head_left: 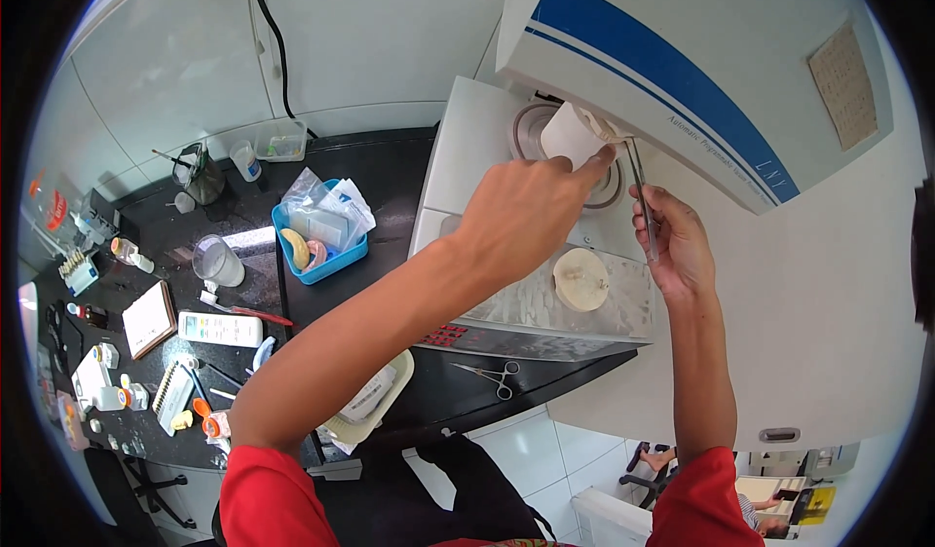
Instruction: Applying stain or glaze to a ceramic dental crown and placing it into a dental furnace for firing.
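Note:
My left hand (521, 206) reaches across to the furnace, its index finger stretched out and the other fingers partly bent. The fingertip meets a small beige piece at the top of a white cylinder (568, 139); my thumb is hidden. The cylinder stands over a ringed round platform (530, 130) under the raised furnace head (672, 79). In my right hand (674, 240) are metal tweezers (639, 185), closed in between thumb and fingers. Their tips point up at the beige piece; I cannot tell whether they grip it. A round cream disc (581, 279) lies on the furnace's front ledge.
Scissor-like forceps (492, 377) lie on the black counter in front of the furnace. To the left stand a blue basket (319, 269) with bags and dental models, a clear cup (217, 261), and several bottles and tools. A cream tray (401, 377) sits below my left forearm.

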`<action>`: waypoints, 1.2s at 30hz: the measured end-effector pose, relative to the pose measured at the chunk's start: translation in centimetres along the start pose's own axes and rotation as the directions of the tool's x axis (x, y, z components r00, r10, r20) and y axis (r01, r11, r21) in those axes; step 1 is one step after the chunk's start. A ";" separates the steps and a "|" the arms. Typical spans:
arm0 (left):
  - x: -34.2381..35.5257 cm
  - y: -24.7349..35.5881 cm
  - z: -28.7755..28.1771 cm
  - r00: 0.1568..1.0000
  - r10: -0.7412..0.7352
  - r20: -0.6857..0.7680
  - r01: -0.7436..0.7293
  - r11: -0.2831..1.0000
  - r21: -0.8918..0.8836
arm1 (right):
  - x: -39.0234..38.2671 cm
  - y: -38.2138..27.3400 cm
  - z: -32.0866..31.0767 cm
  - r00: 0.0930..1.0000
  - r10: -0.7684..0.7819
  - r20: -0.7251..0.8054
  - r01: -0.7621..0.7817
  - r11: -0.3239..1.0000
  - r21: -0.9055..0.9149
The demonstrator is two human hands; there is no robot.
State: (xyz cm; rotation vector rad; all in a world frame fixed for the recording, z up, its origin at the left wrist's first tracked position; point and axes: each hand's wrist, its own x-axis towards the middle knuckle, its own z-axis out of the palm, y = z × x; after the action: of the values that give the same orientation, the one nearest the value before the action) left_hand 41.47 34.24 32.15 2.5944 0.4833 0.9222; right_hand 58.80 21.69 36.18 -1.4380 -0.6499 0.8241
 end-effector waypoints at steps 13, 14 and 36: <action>0.4 0.0 0.6 0.998 -0.020 0.063 0.019 1.000 0.011 | 0.1 -0.2 0.6 0.999 0.014 -0.029 -0.014 1.000 -0.010; 0.5 0.0 0.5 0.998 -0.012 0.065 0.012 1.000 0.008 | 0.2 -0.2 0.5 0.999 0.011 -0.036 -0.012 1.000 -0.008; 1.7 -0.6 0.5 0.992 0.102 -0.067 -0.094 0.989 0.118 | 0.1 -0.2 0.5 0.999 0.051 0.002 -0.051 0.999 -0.019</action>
State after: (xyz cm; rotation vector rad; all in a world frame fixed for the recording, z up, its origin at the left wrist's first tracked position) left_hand 42.97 35.45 32.42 2.7167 0.4432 1.0544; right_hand 58.49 22.09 36.38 -1.4753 -0.6270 0.8618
